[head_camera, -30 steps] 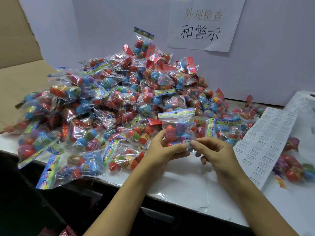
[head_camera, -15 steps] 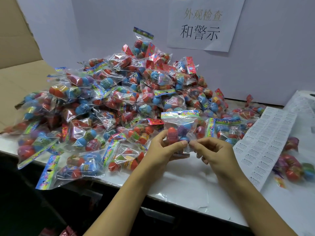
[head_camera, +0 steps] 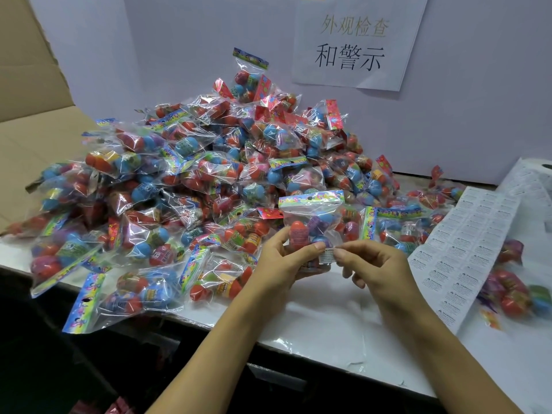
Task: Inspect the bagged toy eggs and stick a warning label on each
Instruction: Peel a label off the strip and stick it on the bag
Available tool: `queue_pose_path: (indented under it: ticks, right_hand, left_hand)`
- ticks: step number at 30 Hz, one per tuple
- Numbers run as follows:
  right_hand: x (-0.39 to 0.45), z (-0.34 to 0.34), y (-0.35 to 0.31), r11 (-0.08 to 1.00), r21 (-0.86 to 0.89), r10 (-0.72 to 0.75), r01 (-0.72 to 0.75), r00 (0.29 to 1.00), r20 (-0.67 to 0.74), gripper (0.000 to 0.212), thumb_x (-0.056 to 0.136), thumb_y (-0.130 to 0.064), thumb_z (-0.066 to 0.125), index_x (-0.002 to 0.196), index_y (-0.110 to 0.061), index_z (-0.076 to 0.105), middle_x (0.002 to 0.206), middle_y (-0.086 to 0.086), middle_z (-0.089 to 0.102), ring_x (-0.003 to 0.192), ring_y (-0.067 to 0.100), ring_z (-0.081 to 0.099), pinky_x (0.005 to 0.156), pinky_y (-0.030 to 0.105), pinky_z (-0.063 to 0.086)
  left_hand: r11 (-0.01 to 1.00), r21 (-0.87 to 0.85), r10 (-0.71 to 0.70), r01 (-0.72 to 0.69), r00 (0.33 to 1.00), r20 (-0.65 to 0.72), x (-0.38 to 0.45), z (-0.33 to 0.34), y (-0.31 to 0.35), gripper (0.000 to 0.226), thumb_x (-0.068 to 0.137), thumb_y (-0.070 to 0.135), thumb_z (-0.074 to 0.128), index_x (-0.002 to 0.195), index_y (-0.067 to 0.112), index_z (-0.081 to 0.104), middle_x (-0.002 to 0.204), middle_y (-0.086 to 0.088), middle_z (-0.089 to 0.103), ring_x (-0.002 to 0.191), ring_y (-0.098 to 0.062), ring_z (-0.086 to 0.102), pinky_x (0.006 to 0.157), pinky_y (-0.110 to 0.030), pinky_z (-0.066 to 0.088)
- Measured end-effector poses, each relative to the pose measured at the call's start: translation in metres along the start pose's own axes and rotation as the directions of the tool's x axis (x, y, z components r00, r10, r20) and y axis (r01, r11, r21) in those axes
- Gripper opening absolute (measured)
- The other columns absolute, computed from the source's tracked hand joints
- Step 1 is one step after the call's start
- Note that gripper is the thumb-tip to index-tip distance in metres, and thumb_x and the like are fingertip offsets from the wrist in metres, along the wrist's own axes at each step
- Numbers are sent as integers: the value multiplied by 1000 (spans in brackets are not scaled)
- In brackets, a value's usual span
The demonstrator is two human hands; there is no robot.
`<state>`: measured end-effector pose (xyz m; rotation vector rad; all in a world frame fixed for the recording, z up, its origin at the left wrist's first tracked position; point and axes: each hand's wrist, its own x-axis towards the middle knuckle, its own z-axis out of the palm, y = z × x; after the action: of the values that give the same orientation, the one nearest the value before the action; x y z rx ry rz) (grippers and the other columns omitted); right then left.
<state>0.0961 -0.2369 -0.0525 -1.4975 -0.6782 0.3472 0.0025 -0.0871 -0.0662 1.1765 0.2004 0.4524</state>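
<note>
Left hand (head_camera: 276, 264) gripped bag (head_camera: 312, 225) upright; right hand (head_camera: 376, 264) pinched warning label (head_camera: 327, 256) against lower front, beside left thumb. Best pressed flat, edges smoothed, no wrinkles.

Both forearms are bare from the frame's lower edge to the wrists, with no sleeves in view. The left hand (head_camera: 280, 261) and right hand (head_camera: 378, 264) wear no gloves, rings or watch. Fingernails are short and unpainted.
</note>
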Motion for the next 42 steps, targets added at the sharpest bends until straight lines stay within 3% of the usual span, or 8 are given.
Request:
queue_pose_path:
  ticks: [5,10,22,26,29,33,36,42]
  right_hand:
    - [0,-2,0,998,41,43,-43,999,6,17,86,-5,73,82,-20,81,72,6,71,61,12,59,48,21,42]
    - [0,-2,-1,997,60,36,-38,999,36,19,68,-30,81,87,-26,81,76,2,73,62,11,61,49,21,45]
    - [3,-4,4,996,66,55,-54,998,-6,20,85,6,70,85,-12,79,70,11,71,59,15,60,47,23,44]
    - [1,-3,1,996,75,43,-45,999,25,4,81,-19,78,83,-17,81,72,8,71,60,14,59,48,21,42]
    - [0,-2,1,1000,29,7,-7,1000,15,29,68,-40,79,82,-14,81,67,8,69,59,12,56,48,21,40]
    - [1,-2,1,999,29,22,-22,1000,13,6,82,-17,77,82,-11,80,66,6,68,58,12,57,49,21,39]
    - [1,-3,3,999,5,41,-41,999,8,17,88,-2,70,78,-12,78,66,5,68,59,11,57,50,22,39]
    - [-1,2,-3,999,22,49,-48,997,-54,26,78,-46,69,80,-21,77,75,0,70,68,11,62,53,23,43]
  left_hand:
    - [999,-45,-7,9,999,37,-1,0,0,32,87,3,76,117,9,67,99,-12,77,89,-24,75,76,-31,60]
    - [999,-42,12,-8,994,104,-1,-1,-1,52,75,2,78,124,9,63,102,-13,76,93,-26,74,84,-32,59]
    - [1000,-14,12,-11,997,75,1,-1,-4,47,74,0,67,119,11,64,97,-12,76,90,-25,74,80,-34,60]
    - [1000,-10,18,-18,997,68,-1,1,-3,41,77,8,73,117,10,65,96,-11,76,88,-26,73,81,-35,60]
    - [1000,12,26,-26,998,51,-1,1,-3,39,76,9,75,114,8,66,98,-13,76,91,-29,71,83,-38,60]
    - [1000,12,12,-12,999,32,-1,2,-1,36,78,15,77,112,10,68,99,-13,76,89,-27,73,77,-36,60]
    - [1000,12,-23,23,1000,-15,-1,4,3,36,80,36,79,107,13,72,94,-9,75,82,-24,72,69,-34,59]
    - [997,49,-59,65,991,-124,-2,6,4,39,79,46,83,101,14,77,93,-11,77,82,-23,73,62,-32,55]
